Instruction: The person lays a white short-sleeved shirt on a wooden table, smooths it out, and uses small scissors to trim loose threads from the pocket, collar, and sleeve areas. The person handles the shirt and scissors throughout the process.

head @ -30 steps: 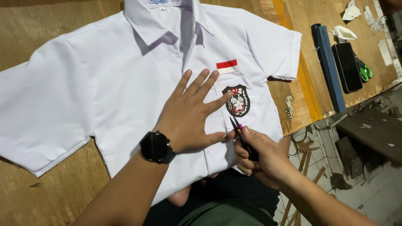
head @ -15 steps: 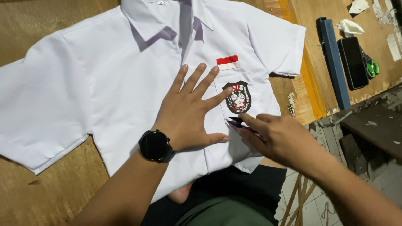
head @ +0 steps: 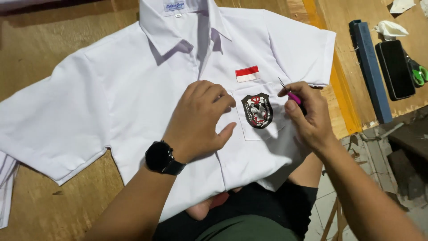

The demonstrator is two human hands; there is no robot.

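A white short-sleeved shirt [head: 111, 98] lies front up on a wooden table [head: 44, 40]. Its chest pocket carries a black shield badge [head: 257, 110], with a red and white flag patch [head: 247, 73] just above. My left hand [head: 200, 120], a black watch on its wrist, presses the shirt left of the badge with fingers curled. My right hand [head: 307, 114] holds a small pink-handled pointed tool [head: 290, 93] at the pocket's upper right corner, tip pointing up and left.
To the right on the table lie a long dark blue bar [head: 370, 71], a black phone [head: 395, 69], green-handled scissors [head: 418, 73] and crumpled white scraps [head: 391, 29]. The table edge drops to a tiled floor at lower right.
My right hand has moved up from below the badge to the pocket's upper right corner. My left hand's fingers went from spread flat to curled, shifting slightly left.
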